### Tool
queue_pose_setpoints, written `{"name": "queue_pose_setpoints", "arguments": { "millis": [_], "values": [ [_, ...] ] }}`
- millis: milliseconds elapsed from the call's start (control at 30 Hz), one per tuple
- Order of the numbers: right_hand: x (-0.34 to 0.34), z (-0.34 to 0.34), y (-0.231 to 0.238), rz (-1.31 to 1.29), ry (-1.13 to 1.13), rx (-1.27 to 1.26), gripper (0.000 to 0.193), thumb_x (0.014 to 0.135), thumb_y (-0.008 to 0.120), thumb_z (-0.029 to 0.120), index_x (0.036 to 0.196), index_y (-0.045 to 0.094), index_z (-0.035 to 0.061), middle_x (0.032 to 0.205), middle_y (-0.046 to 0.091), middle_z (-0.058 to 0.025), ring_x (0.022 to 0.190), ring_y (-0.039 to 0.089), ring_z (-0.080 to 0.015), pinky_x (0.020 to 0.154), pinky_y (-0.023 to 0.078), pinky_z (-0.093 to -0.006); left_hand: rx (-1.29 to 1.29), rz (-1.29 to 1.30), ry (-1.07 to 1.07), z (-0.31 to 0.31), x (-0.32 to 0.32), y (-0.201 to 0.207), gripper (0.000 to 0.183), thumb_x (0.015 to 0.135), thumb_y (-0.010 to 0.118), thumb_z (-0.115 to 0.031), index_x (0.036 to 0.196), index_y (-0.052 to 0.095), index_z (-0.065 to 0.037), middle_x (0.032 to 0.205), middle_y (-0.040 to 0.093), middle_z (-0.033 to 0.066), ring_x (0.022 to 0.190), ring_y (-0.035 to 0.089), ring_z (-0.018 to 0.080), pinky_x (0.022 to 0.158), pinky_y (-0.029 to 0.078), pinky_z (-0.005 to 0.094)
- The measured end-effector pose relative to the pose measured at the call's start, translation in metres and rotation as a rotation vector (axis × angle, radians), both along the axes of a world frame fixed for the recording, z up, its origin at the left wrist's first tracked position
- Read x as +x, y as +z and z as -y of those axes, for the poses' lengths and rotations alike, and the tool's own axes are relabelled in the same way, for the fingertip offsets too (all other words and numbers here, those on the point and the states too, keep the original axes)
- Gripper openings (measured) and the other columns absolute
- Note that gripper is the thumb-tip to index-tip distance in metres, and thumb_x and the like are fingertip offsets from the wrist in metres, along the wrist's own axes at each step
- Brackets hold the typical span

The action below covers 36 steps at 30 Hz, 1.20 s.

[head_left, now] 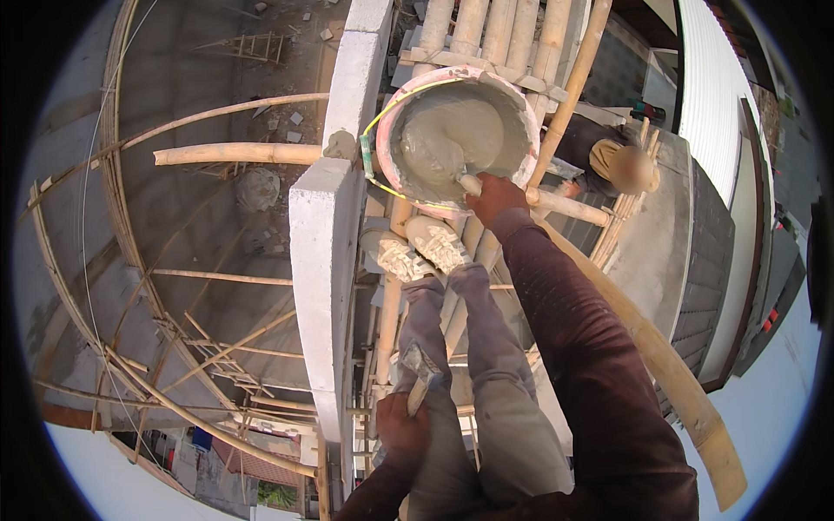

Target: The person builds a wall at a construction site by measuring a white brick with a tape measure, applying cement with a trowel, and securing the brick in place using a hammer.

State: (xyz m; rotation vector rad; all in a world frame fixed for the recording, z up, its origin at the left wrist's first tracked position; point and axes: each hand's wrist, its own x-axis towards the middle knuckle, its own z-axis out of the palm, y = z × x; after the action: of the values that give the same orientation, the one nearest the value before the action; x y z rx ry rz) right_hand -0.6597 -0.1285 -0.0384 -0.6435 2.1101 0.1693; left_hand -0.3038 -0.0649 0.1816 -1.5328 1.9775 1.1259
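Note:
A round pink bucket (382, 165) of wet grey mortar (452, 130) stands in front of my feet, its yellow wire handle with a green grip (366, 156) hanging down the left side. My right hand (499, 201) reaches over the near right rim, closed round the pale handle of a trowel (469, 183); the blade is sunk in the mortar and hidden. Low in front of my left leg, my left hand (403, 424) is closed round a wooden-handled tool with a grey, mortar-smeared metal head (420, 363), whose exact kind I cannot make out.
A pale block wall (317, 260) runs along my left, a dab of mortar (340, 145) on it. My shoes (437, 243) stand on bamboo poles (388, 326). Bamboo scaffolding (234, 154) spans the drop beyond the wall. A person (599, 161) is lower down at the right.

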Motion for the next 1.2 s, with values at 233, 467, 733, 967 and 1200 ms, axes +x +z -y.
{"name": "queue_pose_setpoints", "arguments": {
  "millis": [233,467,733,967,1200],
  "values": [
    [-0.035,-0.089,-0.004,0.296,-0.176,-0.352,0.06,0.08,0.079,0.044,0.12,0.069,-0.0002,0.111,0.071,-0.0231,0.103,0.069,-0.0367,0.091,0.053,-0.0405,0.027,0.008,0.002,0.007,-0.001,0.0,0.014,0.081,0.073,-0.013,0.084,0.063,-0.004,0.088,0.062,0.0157,0.09,0.059,0.0392,0.078,0.048,0.0497],
    [0.004,-0.094,0.029,0.294,-0.426,-0.501,0.051,0.083,0.079,0.033,0.117,0.068,-0.003,0.098,0.073,-0.0166,0.086,0.067,-0.0205,0.08,0.053,-0.0353,0.006,0.035,-0.004,0.006,0.004,0.001,0.015,0.082,0.074,-0.015,0.083,0.064,-0.005,0.088,0.062,0.0157,0.091,0.059,0.0393,0.079,0.048,0.0504],
    [0.021,0.013,0.047,0.581,-0.797,-0.714,0.033,0.093,0.071,0.027,0.109,0.069,-0.0024,0.077,0.063,-0.0021,0.057,0.056,-0.0079,0.054,0.046,-0.0257,-0.005,0.013,0.001,0.006,0.008,-0.002,0.016,0.08,0.073,-0.017,0.084,0.063,-0.005,0.086,0.062,0.0165,0.088,0.059,0.0401,0.076,0.048,0.052],
    [-0.026,0.184,0.004,0.893,-1.081,-0.815,0.032,0.095,0.071,0.031,0.11,0.06,0.0054,0.081,0.062,-0.0024,0.059,0.057,-0.0104,0.052,0.044,-0.0255,-0.137,0.043,0.056,0.029,0.01,0.001,0.014,0.082,0.073,-0.016,0.085,0.065,-0.005,0.081,0.062,0.0166,0.082,0.059,0.0411,0.075,0.046,0.0527],
    [-0.092,0.292,-0.084,1.151,-1.253,-0.883,0.039,0.097,0.065,0.041,0.116,0.057,0.0073,0.089,0.06,-0.0008,0.067,0.055,-0.0085,0.056,0.046,-0.0263,0.068,0.212,0.121,0.044,0.008,0.009,0.028,0.082,0.068,-0.008,0.109,0.065,-0.004,0.1,0.064,0.0225,0.096,0.058,0.0442,0.085,0.047,0.0513]
  ]
}}
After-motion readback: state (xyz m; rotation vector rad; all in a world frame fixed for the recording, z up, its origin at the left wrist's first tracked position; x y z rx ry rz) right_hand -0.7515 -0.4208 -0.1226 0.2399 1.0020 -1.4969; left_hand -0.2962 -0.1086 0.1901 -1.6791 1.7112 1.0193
